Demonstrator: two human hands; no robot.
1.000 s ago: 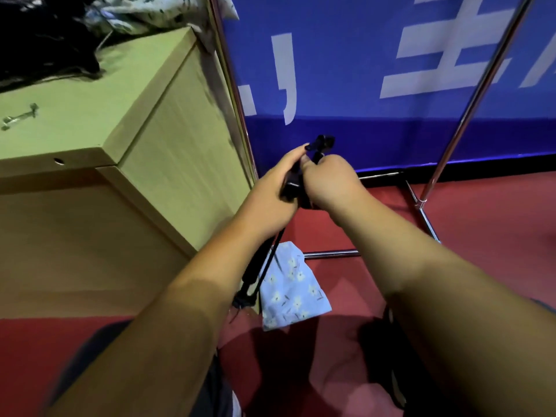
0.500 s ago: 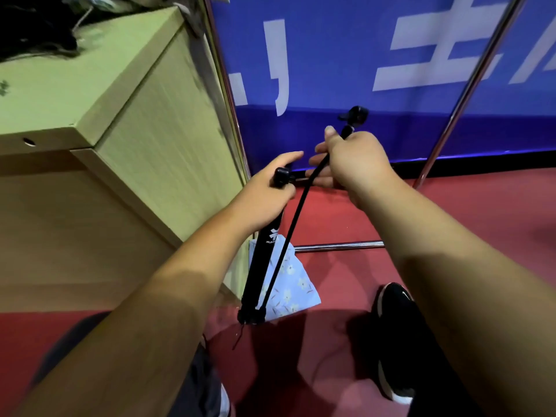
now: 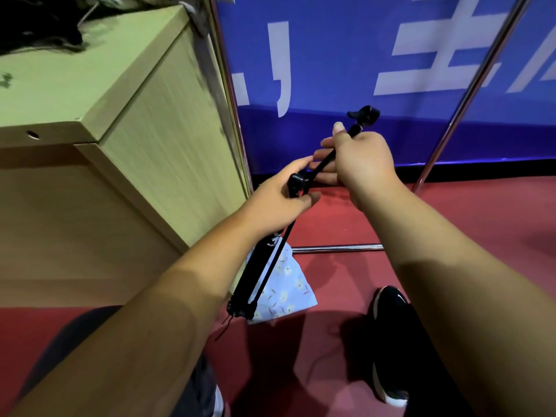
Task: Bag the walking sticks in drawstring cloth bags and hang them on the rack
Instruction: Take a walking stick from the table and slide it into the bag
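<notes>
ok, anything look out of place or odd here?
The floral cloth bag lies on the floor by the cabinet corner, in neither hand. The walking stick is splayed in a V: left hand grips one section, right hand the other.

A wooden cabinet [image 3: 168, 152] walls off the left, tight against a chrome rack upright [image 3: 236, 115]. Open red floor [image 3: 331, 230] lies between it and the second upright [image 3: 469, 94], crossed by a low crossbar [image 3: 337, 249]; a blue banner [image 3: 331, 55] closes the rear.

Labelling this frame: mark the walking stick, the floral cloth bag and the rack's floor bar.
walking stick [image 3: 255, 270], head view, thick lower section.
floral cloth bag [image 3: 285, 293], head view, middle of cloth.
rack's floor bar [image 3: 337, 248], head view, mid-length.
</notes>
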